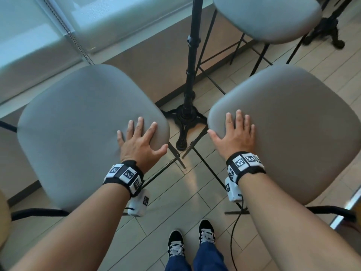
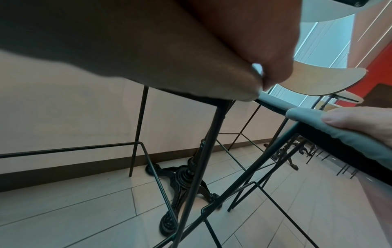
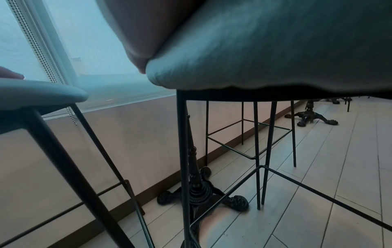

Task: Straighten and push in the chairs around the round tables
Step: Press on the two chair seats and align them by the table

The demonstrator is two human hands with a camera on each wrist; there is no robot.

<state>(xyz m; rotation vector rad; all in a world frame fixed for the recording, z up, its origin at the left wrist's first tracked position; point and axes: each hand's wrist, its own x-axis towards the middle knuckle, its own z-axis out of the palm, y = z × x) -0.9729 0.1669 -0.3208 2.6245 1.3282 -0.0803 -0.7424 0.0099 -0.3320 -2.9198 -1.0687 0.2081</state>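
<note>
Padded grey seats give under your palms; left hand (image 1: 139,141) flat on the left stool (image 1: 82,130), right hand (image 1: 234,133) on the right stool (image 1: 289,126) — table pedestal (image 1: 187,118) at twelve o'clock; thin wire legs look light and tippy — push low, evenly.

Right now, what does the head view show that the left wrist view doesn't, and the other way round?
Only the head view shows both hands from above: left hand and right hand, each flat on its own grey stool seat, plus the person's black sneakers. Only the left wrist view shows the underside of a tabletop, a red wall and the left stool's wire footrest. Both show the ornate black table base between the stools and the pale floor tiles.
</note>
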